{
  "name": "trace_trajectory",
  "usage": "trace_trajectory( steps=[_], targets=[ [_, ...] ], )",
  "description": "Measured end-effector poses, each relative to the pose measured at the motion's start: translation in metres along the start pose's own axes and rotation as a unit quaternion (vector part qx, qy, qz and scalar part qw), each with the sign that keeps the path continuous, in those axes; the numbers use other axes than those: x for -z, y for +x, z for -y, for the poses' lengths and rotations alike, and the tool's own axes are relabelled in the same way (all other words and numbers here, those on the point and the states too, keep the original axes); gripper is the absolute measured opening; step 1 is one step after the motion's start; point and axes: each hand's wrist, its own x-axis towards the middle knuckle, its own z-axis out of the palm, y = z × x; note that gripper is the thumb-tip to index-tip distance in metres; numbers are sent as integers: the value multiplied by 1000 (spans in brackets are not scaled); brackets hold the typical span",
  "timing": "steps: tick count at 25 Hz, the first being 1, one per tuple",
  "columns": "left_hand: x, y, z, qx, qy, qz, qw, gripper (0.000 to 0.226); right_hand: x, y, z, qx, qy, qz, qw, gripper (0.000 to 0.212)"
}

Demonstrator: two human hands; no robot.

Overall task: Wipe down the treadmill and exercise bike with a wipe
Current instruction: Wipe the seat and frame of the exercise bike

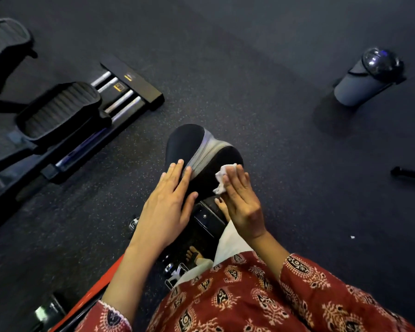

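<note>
Two hands rest on the exercise bike saddle [189, 144], a rounded black cushion with a grey centre band. The left hand [164, 204] lies flat, fingers [175, 174] straight and close together. The right hand [241, 200] presses a crumpled white wipe [222, 176] onto the saddle's right side with its fingers straight.

Open speckled floor [261, 68] runs ahead of us across the top and right of the frame. At left, a machine's pedals [57, 111] and steel rails [121, 98] bar the way. A grey canister [357, 87] stands upper right; a black bar [410, 174] juts in at the right edge. Centre, the saddle [187, 142] sits under our left hand [165, 207] and right hand [242, 202].
</note>
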Motion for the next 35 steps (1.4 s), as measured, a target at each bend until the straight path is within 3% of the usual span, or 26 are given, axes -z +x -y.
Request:
trace_trajectory(
  steps=[3,6,8,10,12,14,17,19,20,22,25,26,29,31,33,35],
  targets=[
    [-5,15,-7,-4,-4,0,1000,62,0,4,12,-168,93,-71,979,49],
    [-6,25,-9,-3,-8,0,1000,64,10,27,25,-291,216,-82,928,44],
    [-7,30,-9,-4,-16,-1,1000,65,24,55,17,-347,216,-29,912,36],
    [-7,33,-8,-3,-22,0,1000,65,36,91,2,-368,181,80,909,31],
    [-6,36,-9,-2,-20,4,1000,66,35,131,-3,-342,133,200,909,45],
    [-5,36,-9,0,-19,6,1000,67,21,147,4,-290,37,295,910,39],
    [-4,34,-7,23,-40,6,999,72,25,106,17,-96,-33,218,971,39],
    [-3,33,-4,34,-49,10,998,75,40,68,13,12,-14,179,984,42],
    [-2,33,-4,35,-50,12,998,76,42,57,9,13,-12,175,984,43],
    [-2,33,-3,37,-47,12,998,77,37,67,7,-71,-13,177,982,46],
    [-1,31,-3,44,-32,6,998,75,8,120,20,-192,-54,255,946,52],
    [-1,28,-3,50,-32,6,998,75,1,127,23,-180,-72,271,943,51],
    [1,19,-1,82,-50,10,995,77,13,103,21,21,-72,252,965,46],
    [1,17,-1,93,-54,9,994,79,32,83,12,88,-61,265,958,45],
    [1,17,-3,104,-56,3,993,79,39,89,6,31,-57,273,960,49],
    [1,20,-6,124,-68,-3,990,80,28,118,8,-80,-36,296,951,54]
  ],
)
